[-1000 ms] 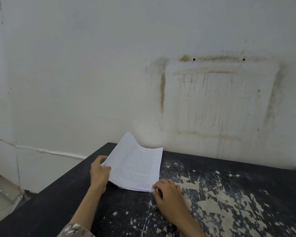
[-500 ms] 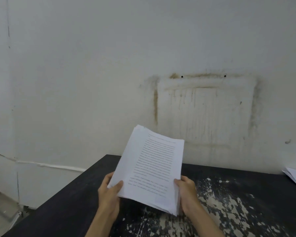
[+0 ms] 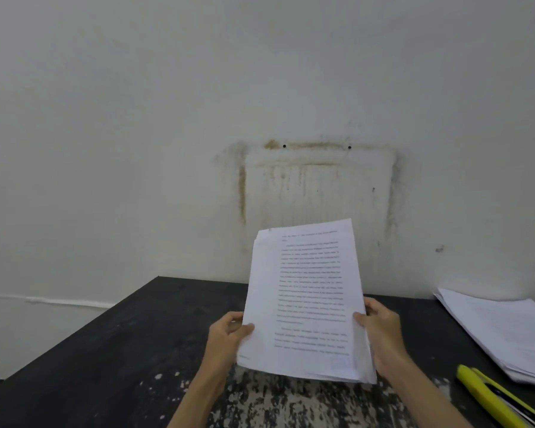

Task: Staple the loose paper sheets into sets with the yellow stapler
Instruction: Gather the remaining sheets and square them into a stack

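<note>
— Location of the sheets?
— A set of printed sheets is raised above the black table, tilted toward me. My left hand pinches its left edge; my right hand grips its right edge.
— The stapler?
— The yellow stapler lies on the table to my right, beside a paper stack.

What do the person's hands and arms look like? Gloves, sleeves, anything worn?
Both are bare. The left hand and right hand wear no gloves, and no rings or watch show. Both forearms are uncovered down to the picture's lower edge, so no sleeve is in view.
</note>
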Tool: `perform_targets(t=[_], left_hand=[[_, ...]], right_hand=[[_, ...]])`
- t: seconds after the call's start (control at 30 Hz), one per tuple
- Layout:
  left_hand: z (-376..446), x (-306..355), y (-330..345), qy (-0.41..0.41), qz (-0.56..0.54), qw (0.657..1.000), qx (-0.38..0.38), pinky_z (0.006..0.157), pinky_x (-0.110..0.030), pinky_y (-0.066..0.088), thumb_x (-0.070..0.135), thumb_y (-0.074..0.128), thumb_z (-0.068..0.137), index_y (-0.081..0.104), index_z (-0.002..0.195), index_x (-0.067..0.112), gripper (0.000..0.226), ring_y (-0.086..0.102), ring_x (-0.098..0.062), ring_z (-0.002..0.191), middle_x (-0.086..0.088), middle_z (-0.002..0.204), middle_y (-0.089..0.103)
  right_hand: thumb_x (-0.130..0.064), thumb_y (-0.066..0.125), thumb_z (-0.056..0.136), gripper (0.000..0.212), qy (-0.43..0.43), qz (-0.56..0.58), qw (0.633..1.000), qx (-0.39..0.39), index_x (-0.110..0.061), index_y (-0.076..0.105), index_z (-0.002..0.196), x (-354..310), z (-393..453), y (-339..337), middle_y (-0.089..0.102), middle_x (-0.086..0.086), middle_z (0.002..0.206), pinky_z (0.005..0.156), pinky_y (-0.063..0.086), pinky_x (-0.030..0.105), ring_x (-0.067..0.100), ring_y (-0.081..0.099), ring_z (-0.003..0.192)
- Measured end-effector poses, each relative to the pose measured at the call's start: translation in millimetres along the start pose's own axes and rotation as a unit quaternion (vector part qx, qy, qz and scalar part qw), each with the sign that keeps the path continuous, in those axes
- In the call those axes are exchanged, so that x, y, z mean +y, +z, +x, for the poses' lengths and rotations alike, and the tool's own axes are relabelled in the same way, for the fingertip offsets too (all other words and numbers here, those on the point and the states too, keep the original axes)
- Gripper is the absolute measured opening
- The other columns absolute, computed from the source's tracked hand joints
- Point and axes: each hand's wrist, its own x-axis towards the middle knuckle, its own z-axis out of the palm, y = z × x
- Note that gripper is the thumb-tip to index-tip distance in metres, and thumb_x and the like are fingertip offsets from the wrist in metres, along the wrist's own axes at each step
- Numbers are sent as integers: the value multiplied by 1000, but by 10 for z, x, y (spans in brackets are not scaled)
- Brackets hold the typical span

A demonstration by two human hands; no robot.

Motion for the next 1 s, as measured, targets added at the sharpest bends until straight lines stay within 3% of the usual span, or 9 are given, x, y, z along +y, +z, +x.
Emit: perform_targets(t=[0.23, 0.4, 0.5, 0.67, 0.77, 0.83, 0.87, 0.93, 1.0], left_hand=[[-171, 3, 590, 64, 71, 995, 32, 66, -30, 51, -2, 52, 88, 54, 80, 11, 15, 63, -25, 85, -12, 91, 66], [-344, 60, 911, 120, 80, 986, 83, 56, -18, 41, 1, 43, 93, 50, 92, 4, 7, 54, -7, 75, 1, 85, 57], [-406, 79, 995, 146, 72, 982, 92, 50, -13, 42, 3, 40, 95, 47, 94, 3, 7, 53, -8, 68, -1, 81, 57], [-464, -5, 1027, 140, 53, 987, 64, 52, -7, 44, 9, 36, 98, 46, 98, 10, 10, 56, -10, 74, 3, 87, 58], [-499, -73, 1003, 112, 82, 990, 2, 57, -4, 41, 20, 29, 100, 43, 109, 10, 20, 52, -6, 81, -1, 105, 54], [-534, -72, 1012, 97, 81, 992, -30, 70, -2, 37, 20, 27, 101, 34, 131, 8, 34, 40, -4, 97, 10, 119, 38], [-545, -73, 1014, 89, 78, 992, -36, 68, 1, 34, 19, 26, 101, 27, 138, 7, 39, 33, -2, 102, 11, 117, 31], [-548, -68, 1013, 88, 64, 993, -36, 58, 3, 36, 16, 27, 101, 34, 128, 16, 28, 38, -1, 93, 14, 109, 35], [-493, -107, 1002, 91, 53, 994, -41, 55, 0, 42, 17, 29, 100, 41, 100, 28, 17, 47, 1, 81, 11, 99, 47]], right_hand=[[8, 47, 88, 24, -95, -8, 994, 62, -12, 60, 89, 35, -196, -455, 63, -1, 84, 62, 45, 25, 16, 58, 79], [4, 45, 89, 19, -148, -18, 983, 106, -10, 57, 95, 133, -269, -572, 64, 6, 88, 60, 46, 29, 18, 60, 80], [2, 46, 90, 14, -163, 0, 979, 121, -7, 55, 94, 180, -297, -587, 63, 8, 87, 60, 46, 31, 21, 59, 80], [-5, 44, 94, 11, -155, 7, 980, 128, -8, 53, 99, 284, -322, -579, 61, 8, 91, 59, 44, 27, 20, 57, 83], [-8, 40, 96, 13, -141, -13, 983, 117, -10, 52, 102, 356, -314, -570, 60, 4, 93, 57, 43, 25, 15, 58, 84], [-7, 38, 96, 13, -132, -27, 985, 111, -8, 51, 101, 383, -306, -577, 60, 3, 90, 54, 43, 21, 14, 58, 81], [-7, 37, 97, 13, -128, -36, 985, 108, -6, 50, 99, 395, -305, -582, 60, 3, 88, 51, 43, 18, 13, 58, 79], [-6, 36, 97, 13, -124, -48, 985, 106, -4, 49, 97, 423, -304, -583, 58, 2, 85, 45, 45, 13, 12, 57, 76], [-6, 35, 97, 13, -124, -58, 985, 108, -2, 48, 97, 451, -297, -582, 57, 0, 83, 46, 45, 8, 11, 56, 75]])
